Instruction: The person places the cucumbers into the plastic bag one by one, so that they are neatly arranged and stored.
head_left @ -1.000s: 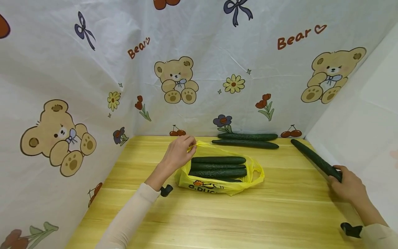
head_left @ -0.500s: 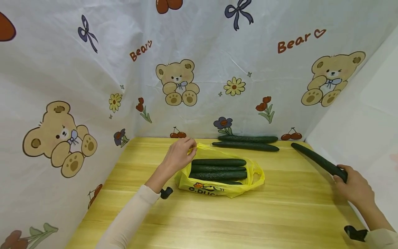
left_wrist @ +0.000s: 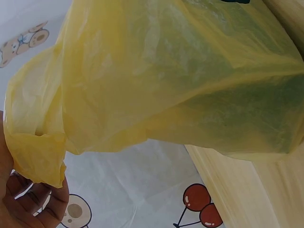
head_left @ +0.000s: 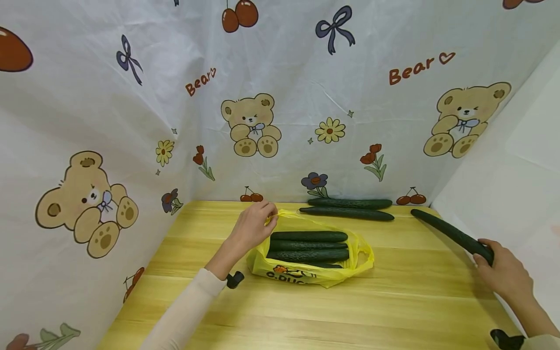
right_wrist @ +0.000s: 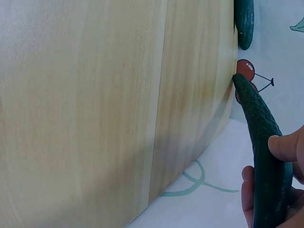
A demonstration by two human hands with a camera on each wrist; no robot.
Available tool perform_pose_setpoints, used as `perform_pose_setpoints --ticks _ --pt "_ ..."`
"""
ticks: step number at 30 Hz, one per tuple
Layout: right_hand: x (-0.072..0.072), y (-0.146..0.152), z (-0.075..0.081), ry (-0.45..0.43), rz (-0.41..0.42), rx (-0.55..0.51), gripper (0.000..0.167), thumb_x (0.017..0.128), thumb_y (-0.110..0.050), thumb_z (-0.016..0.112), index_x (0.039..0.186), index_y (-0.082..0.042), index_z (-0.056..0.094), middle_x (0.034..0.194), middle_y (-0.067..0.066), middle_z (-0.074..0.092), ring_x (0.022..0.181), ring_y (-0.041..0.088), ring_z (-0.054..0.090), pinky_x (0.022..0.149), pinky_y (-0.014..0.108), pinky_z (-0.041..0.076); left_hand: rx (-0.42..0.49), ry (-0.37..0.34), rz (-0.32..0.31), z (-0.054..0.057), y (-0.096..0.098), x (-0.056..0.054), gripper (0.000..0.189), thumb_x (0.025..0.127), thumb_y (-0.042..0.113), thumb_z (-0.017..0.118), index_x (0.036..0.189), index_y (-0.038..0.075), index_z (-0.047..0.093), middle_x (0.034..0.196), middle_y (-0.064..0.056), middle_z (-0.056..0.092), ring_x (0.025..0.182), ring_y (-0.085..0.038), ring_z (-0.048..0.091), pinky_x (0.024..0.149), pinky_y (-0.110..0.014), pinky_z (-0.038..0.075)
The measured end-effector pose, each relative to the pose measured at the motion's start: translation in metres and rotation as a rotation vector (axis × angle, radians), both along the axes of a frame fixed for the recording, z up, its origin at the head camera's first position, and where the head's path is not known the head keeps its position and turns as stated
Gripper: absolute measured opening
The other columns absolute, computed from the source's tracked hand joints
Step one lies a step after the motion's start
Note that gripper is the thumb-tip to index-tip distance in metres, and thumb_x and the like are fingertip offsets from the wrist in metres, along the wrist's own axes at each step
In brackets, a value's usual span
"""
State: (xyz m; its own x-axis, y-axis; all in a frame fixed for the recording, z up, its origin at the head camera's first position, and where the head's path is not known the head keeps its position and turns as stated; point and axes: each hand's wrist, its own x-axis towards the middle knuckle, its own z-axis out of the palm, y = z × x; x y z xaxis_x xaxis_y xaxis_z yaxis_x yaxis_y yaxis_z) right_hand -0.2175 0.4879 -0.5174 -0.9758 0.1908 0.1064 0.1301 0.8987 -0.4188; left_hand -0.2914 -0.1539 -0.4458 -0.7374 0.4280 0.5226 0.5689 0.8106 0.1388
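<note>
My left hand (head_left: 252, 225) pinches the upper left edge of a yellow plastic bag (head_left: 286, 274), which lies on the table with its mouth open upward. Inside the bag several dark green cucumbers (head_left: 308, 236) lie side by side. The left wrist view shows the fingers curled at the bag's handle (left_wrist: 40, 154). At the right, my right hand (head_left: 507, 272) grips one end of another cucumber (head_left: 452, 234). That cucumber slants away to the upper left, its far end near the table's back right corner. In the right wrist view, thumb and fingers wrap around the cucumber (right_wrist: 266, 142).
Two more cucumbers (head_left: 350, 213) lie along the back edge of the wooden table (head_left: 350, 316). A bear-patterned sheet (head_left: 288, 160) rises behind and at the left. A pale wall (head_left: 516, 175) closes the right side.
The right hand, with its cucumber, has shifted slightly right. The whole head view has slid down a little. The left hand stays at the bag's edge.
</note>
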Motion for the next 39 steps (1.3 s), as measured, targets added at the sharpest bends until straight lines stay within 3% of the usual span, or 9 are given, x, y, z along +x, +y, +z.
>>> perform_pose_setpoints --ticks 8,17,26,34,39 --pt "0.004 0.002 0.002 0.006 0.01 -0.009 0.068 0.112 -0.033 0.051 0.161 0.01 0.029 0.132 0.049 0.049 0.094 0.062 0.062 0.06 0.056 0.047 0.002 0.01 -0.004 0.0 -0.001 0.0 0.005 0.1 0.018 0.076 0.099 0.019 0.072 0.093 0.005 0.068 0.077 -0.009 0.057 0.063 -0.022 0.049" --pt "0.011 -0.012 0.022 0.04 0.034 0.008 0.067 0.112 -0.033 0.052 0.163 0.006 0.031 0.131 0.046 0.051 0.092 0.058 0.063 0.061 0.054 0.045 -0.01 -0.005 0.015 0.002 -0.002 0.002 0.006 0.102 0.02 0.075 0.098 0.019 0.07 0.092 0.005 0.066 0.077 -0.008 0.054 0.063 -0.023 0.046" --pt "0.02 -0.028 0.033 0.078 0.06 -0.042 0.064 0.113 -0.034 0.05 0.162 0.005 0.035 0.118 0.042 0.061 0.071 0.028 0.057 0.054 0.036 0.037 -0.018 0.006 0.009 0.001 -0.002 0.003 0.006 0.101 0.02 0.075 0.097 0.02 0.07 0.092 0.006 0.067 0.076 -0.008 0.054 0.065 -0.023 0.046" --pt "0.023 -0.041 0.042 0.098 0.112 -0.063 0.063 0.113 -0.036 0.052 0.163 -0.001 0.037 0.13 0.046 0.056 0.078 0.031 0.06 0.056 0.035 0.037 -0.01 0.008 -0.003 0.001 -0.002 0.002 0.006 0.101 0.02 0.075 0.098 0.02 0.07 0.092 0.005 0.067 0.077 -0.008 0.054 0.064 -0.023 0.047" --pt "0.024 -0.047 0.048 0.115 0.162 -0.097 0.059 0.112 -0.034 0.055 0.161 -0.002 0.042 0.128 0.042 0.059 0.077 0.012 0.054 0.062 0.034 0.037 -0.001 0.012 -0.007 0.001 -0.002 0.002 0.006 0.1 0.019 0.076 0.098 0.02 0.071 0.092 0.005 0.067 0.076 -0.009 0.054 0.064 -0.023 0.047"
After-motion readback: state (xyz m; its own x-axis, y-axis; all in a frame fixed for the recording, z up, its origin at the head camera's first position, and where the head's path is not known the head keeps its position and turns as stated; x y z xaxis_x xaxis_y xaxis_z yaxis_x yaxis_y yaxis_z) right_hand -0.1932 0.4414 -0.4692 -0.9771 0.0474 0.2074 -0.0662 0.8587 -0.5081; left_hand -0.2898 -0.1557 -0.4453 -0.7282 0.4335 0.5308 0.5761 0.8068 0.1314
